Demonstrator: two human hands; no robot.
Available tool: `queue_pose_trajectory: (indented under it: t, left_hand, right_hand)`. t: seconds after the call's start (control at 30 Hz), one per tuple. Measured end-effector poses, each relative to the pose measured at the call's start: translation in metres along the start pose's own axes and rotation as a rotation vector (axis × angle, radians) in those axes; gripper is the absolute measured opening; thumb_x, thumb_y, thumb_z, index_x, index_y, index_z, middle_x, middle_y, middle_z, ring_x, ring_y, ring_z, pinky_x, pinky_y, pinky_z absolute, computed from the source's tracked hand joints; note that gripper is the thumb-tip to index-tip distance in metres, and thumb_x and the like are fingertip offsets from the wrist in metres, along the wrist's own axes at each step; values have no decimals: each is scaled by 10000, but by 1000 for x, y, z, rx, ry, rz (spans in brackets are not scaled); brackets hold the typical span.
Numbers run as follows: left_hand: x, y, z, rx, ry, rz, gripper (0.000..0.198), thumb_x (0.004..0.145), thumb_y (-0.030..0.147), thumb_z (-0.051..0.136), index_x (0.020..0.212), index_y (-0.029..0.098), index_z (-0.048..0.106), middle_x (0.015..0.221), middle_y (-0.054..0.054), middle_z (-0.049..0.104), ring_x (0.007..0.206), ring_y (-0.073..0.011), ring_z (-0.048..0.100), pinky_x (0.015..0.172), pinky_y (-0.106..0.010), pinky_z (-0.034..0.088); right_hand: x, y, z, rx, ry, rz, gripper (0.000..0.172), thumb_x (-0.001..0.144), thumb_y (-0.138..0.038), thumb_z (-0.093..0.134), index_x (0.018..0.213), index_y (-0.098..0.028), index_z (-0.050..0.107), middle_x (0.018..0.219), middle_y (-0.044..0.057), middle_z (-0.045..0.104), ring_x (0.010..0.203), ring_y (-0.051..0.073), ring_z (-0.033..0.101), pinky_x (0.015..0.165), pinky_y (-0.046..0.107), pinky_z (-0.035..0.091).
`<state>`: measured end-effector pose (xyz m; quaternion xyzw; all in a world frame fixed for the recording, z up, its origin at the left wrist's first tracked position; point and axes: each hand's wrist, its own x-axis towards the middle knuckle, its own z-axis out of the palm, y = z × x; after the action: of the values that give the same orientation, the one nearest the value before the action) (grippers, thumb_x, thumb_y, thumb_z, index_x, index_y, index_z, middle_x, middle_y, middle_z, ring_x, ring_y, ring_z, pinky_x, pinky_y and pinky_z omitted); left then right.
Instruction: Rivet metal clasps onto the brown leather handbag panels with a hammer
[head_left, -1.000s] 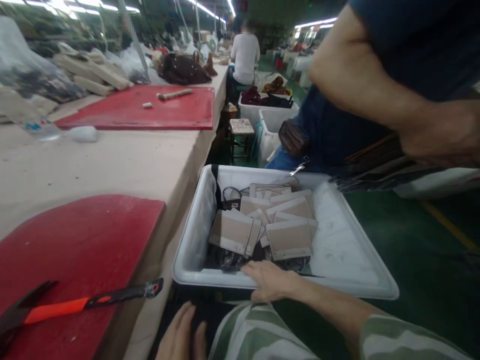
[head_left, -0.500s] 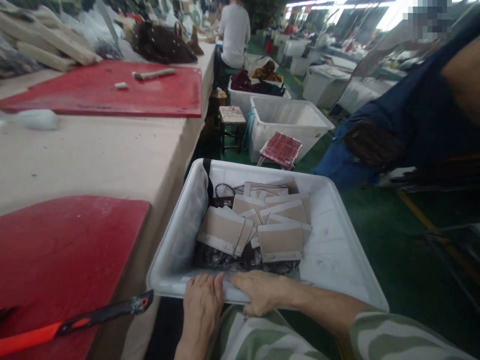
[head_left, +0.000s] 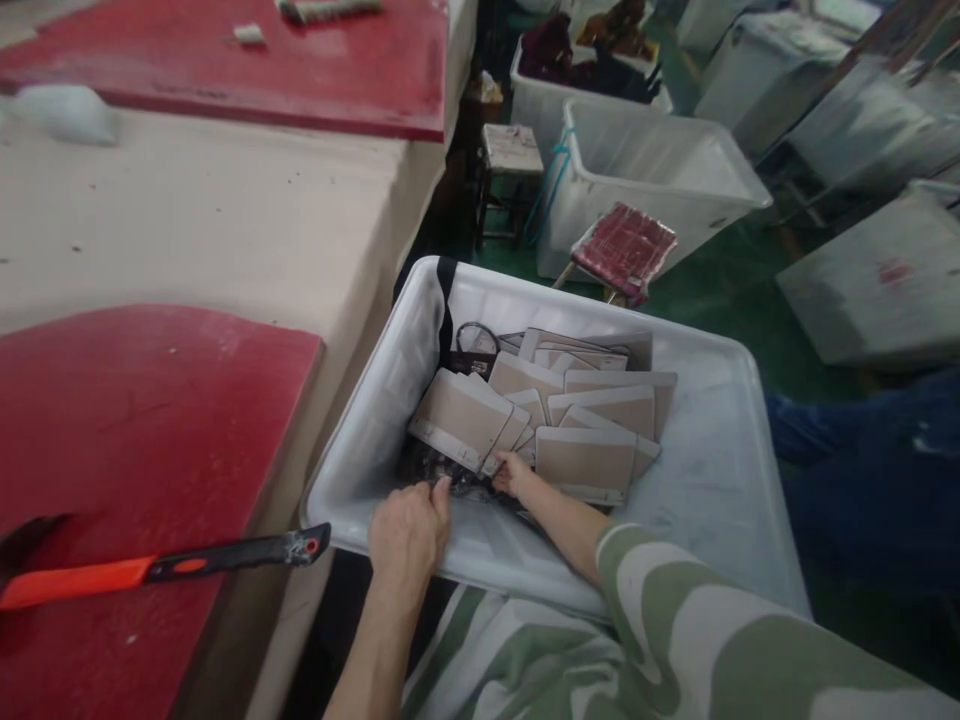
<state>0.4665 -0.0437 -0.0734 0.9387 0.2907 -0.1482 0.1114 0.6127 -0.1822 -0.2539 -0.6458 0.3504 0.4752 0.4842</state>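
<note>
A white plastic bin (head_left: 720,470) stands beside the table and holds several tan card-like pieces (head_left: 585,462) over dark patterned material (head_left: 439,470). My left hand (head_left: 409,535) curls over the bin's near rim, fingers closed on it. Inside the bin, my right hand (head_left: 514,473) touches the edge of the tan pieces, its fingers mostly hidden among them.
A red cutting board (head_left: 135,440) lies on the beige table (head_left: 195,220) with a hammer (head_left: 150,570) with an orange and black handle on it. Another red board (head_left: 240,60) lies further back. More white bins (head_left: 652,160), a small stool (head_left: 626,245) and a person's blue trouser leg (head_left: 870,470) are on the right.
My right hand has moved from the bin's near rim into the bin among the tan pieces. My left hand stays on the rim. The view tilted down; the other person moved off to the right.
</note>
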Motion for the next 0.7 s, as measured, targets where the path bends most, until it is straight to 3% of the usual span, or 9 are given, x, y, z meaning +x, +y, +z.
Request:
queue_pose_trajectory:
  t: [0.2, 0.47, 0.57, 0.7]
  left_hand:
    - [3, 1, -1, 8, -54, -48, 496, 1033, 485, 380, 804, 181, 697, 837, -112, 736, 854, -296, 694, 717, -362, 428]
    - [3, 2, -3, 24, -70, -79, 478, 1029, 491, 395, 778, 192, 671, 832, -103, 731, 859, -287, 688, 722, -359, 413]
    - [3, 1, -4, 11, -54, -66, 485, 1036, 476, 377, 792, 183, 677, 843, -108, 733, 849, -286, 688, 717, -360, 416]
    - [2, 1, -4, -17, -11, -55, 482, 1036, 456, 380, 780, 180, 681, 839, -106, 733, 837, -278, 688, 714, -355, 420]
  right_hand:
    - [28, -7, 29, 64, 44, -54, 390, 971, -406, 623, 1281, -174, 589, 1261, 98, 618, 1062, 230, 639, 894, 446, 568]
    - [38, -41, 67, 70, -62, -292, 346, 965, -387, 639, 1224, -160, 618, 1204, 86, 643, 1013, 212, 654, 858, 415, 581]
    - [38, -42, 72, 45, -52, -325, 347, 964, -387, 640, 1224, -159, 618, 1207, 87, 642, 1018, 215, 652, 860, 415, 580]
    - [35, -35, 61, -3, -15, -349, 365, 966, -388, 635, 1254, -167, 603, 1236, 92, 629, 1037, 221, 647, 872, 428, 577]
